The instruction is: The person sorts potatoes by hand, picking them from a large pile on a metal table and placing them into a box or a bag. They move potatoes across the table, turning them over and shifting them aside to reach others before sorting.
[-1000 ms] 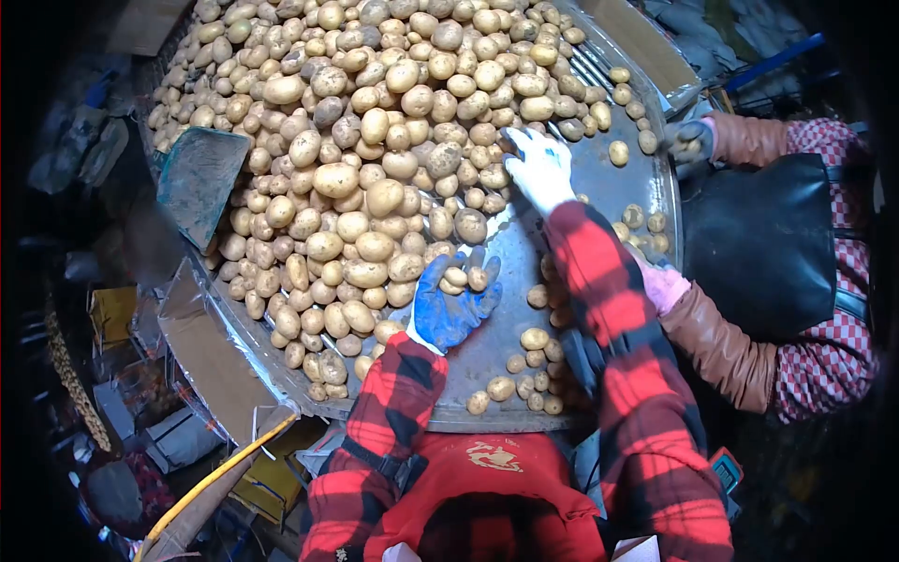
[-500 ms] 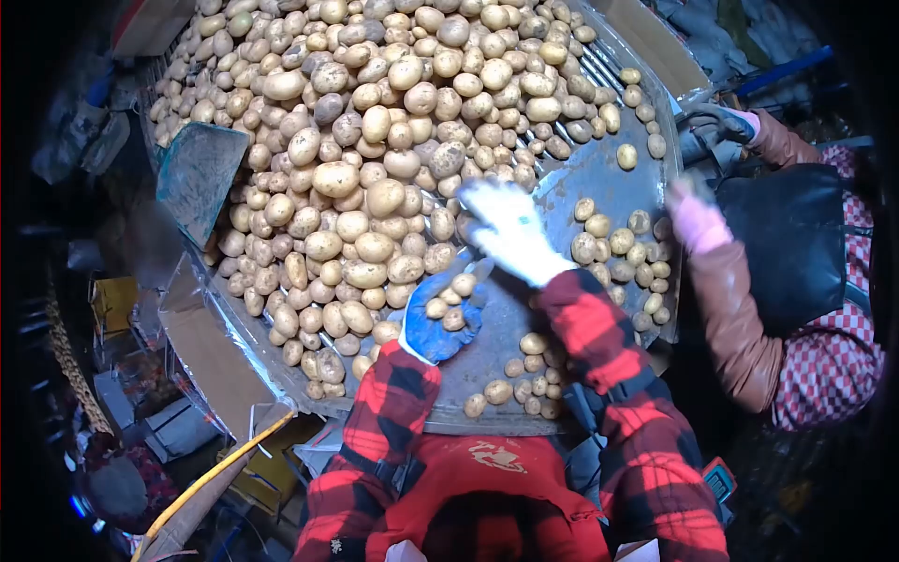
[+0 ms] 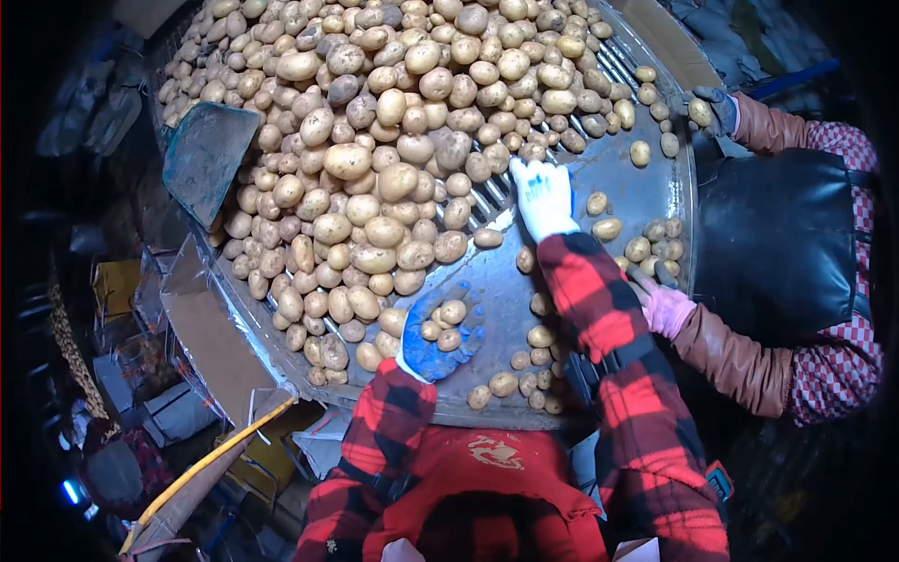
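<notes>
My left hand (image 3: pixel 440 332), in a blue-palmed glove, is turned palm up over the near part of the metal table (image 3: pixel 479 286). Its fingers curl around several small potatoes (image 3: pixel 449 339). In a white glove, my right hand (image 3: pixel 544 199) is back side up at the lower edge of the big potato pile (image 3: pixel 375 122), beside the slatted grate (image 3: pixel 492 192). Its fingers bend down out of sight, and whatever lies under them is hidden. Close to my right forearm, several small potatoes (image 3: pixel 503 383) rest on the table.
On the right, a co-worker's gloved hand (image 3: pixel 721 112) holds a potato; the other, pink-gloved hand (image 3: pixel 667 307) touches a small potato cluster (image 3: pixel 655 245). A scoop-like plate (image 3: pixel 208 159) leans against the pile at left. Cardboard (image 3: pixel 215 328) lines the table's left edge.
My right hand has moved right and up, from above the table to the pile's edge. My left hand has lowered slightly, still holding potatoes. The co-worker's near hand has moved down to the potatoes.
</notes>
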A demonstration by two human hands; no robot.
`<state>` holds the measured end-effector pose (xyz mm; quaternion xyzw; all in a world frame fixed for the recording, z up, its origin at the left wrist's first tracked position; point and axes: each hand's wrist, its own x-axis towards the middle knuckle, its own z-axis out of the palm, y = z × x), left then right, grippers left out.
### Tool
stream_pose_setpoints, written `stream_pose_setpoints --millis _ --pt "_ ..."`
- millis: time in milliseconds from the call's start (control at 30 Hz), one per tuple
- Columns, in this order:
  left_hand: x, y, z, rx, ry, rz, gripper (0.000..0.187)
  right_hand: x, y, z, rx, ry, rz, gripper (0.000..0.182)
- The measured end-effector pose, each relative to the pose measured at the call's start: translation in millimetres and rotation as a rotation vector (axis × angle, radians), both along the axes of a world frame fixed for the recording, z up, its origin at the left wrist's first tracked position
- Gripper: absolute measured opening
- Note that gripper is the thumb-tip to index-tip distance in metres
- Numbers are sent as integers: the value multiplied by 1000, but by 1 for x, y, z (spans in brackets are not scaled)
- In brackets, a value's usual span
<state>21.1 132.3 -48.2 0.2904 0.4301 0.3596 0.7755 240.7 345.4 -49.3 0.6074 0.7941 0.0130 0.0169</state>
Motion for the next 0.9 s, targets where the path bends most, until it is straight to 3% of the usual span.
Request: stream_pose_setpoints --millis 67,133,167,233,267,333,400,467,533,667,733,800,867,900 --pt "8 3 2 -292 -599 194 38 1 15 -1 -14 84 -5 22" --pt "14 16 17 -329 -682 197 38 24 -1 6 82 283 25 17" --pt "18 26 31 -366 -772 215 38 24 -20 17 217 513 -31 18" --pt "23 31 48 -461 -957 259 39 16 -62 64 -128 627 -109 24" --pt "23 30 43 -460 -964 265 39 13 -83 65 -111 702 71 22" --pt "22 29 20 -441 -994 307 42 7 -107 74 -343 976 194 29" --pt "20 29 -7 -422 -1018 341 45 0 -90 67 -200 892 147 35" --pt "17 28 -20 -406 -1036 379 48 -8 -57 34 -38 532 183 39" --pt "11 30 -8 -418 -986 366 50 -36 -35 12 79 381 248 29" --pt "3 31 12 -450 -890 289 53 -62 -19 -11 75 129 260 18" --pt "2 31 21 -455 -852 260 55 -45 -21 2 96 300 331 17" --pt "3 37 27 -473 -787 222 57 -28 -48 25 -84 591 65 40" --pt "6 39 35 -487 -776 195 58 -22 -71 60 -202 740 110 38" --pt "7 42 21 -457 -910 156 57 -18 -83 74 -230 718 218 39"
